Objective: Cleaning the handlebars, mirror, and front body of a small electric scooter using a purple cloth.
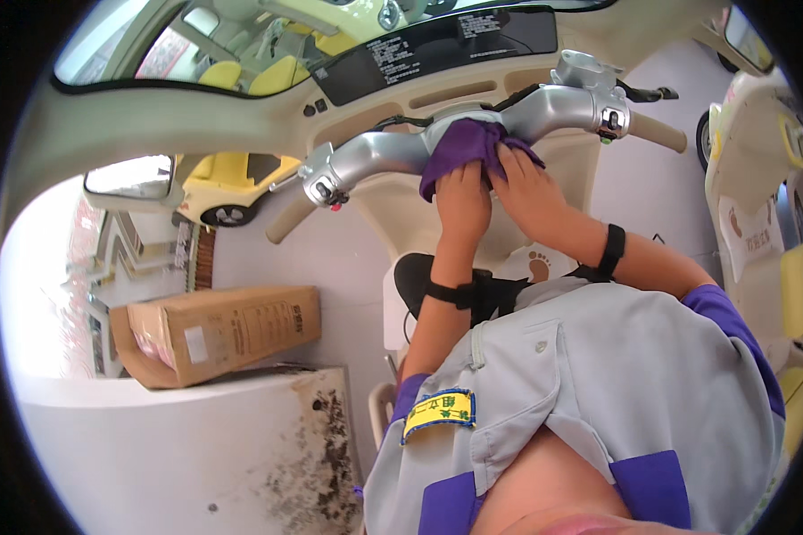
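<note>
A purple cloth (459,150) lies bunched over the middle of a silver handlebar (569,109). My left hand (464,203) grips the cloth's near edge, its fingertips tucked into the folds. Close beside it, my right hand (528,189) has bent fingers pressed into the cloth's right side, and the fabric hides some of the tips. Beige grips stick out at both ends of the bar: the left grip (290,218) and the right grip (658,134). Switch housings sit just inboard of them. Each of my wrists wears a black band.
A dark display panel (437,55) spans the dashboard beyond the handlebar, under the windshield. On the left, a cardboard box (227,334) rests at a stained white surface (196,446). A yellow vehicle (232,183) stands past the left side mirror (129,176). Another beige vehicle body (740,196) is at right.
</note>
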A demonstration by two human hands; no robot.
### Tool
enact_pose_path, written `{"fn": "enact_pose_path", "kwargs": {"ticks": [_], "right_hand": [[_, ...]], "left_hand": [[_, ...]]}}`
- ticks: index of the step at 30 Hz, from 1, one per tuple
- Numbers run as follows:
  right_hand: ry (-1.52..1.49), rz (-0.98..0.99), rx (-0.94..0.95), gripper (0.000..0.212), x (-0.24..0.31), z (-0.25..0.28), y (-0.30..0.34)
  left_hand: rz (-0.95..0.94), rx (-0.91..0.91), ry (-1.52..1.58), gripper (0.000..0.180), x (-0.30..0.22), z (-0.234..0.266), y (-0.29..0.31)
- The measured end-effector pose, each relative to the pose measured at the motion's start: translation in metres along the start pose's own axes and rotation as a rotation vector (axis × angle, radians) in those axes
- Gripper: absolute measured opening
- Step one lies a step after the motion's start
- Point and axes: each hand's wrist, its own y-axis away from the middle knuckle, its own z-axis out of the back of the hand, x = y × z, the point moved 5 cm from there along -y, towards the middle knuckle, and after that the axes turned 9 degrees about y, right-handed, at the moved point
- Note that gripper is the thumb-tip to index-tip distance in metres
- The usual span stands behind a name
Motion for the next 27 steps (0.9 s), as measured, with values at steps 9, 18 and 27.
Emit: {"fn": "enact_pose_path", "kwargs": {"ticks": [9,18,27], "right_hand": [[0.012,-0.020,0.173,0.032,-0.012,-0.006,-0.070],[0.002,0.051,-0.092,0.031,0.003,-0.006,0.003],[-0.324,-0.056,0.181,0.029,-0.019,-0.006,-0.055]], "left_hand": [[-0.114,0.075,-0.038,0.032,0.013,0.009,-0.076],[0.114,-0.005,-0.164,0.052,-0.010,-0.017,-0.006],[0.081,0.056,-0.185,0.043,0.025,-0.007,-0.063]]}}
